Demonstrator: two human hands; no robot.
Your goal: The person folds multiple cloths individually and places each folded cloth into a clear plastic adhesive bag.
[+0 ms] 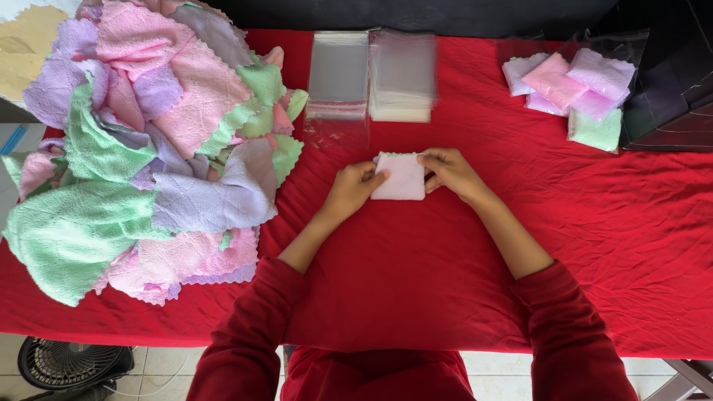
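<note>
A small folded pink cloth lies on the red-covered surface just above centre. The left hand pinches its nine o'clock edge with fingers clamped on the fabric; the right hand grips its three o'clock edge the same way. At nine to eleven o'clock sprawls a heap of pink, lilac and green cloths. Stacks of clear bags sit at twelve o'clock, and bagged cloths at two o'clock.

A red-draped table fills the view — pale tiled floor below, black fan beneath.
</note>
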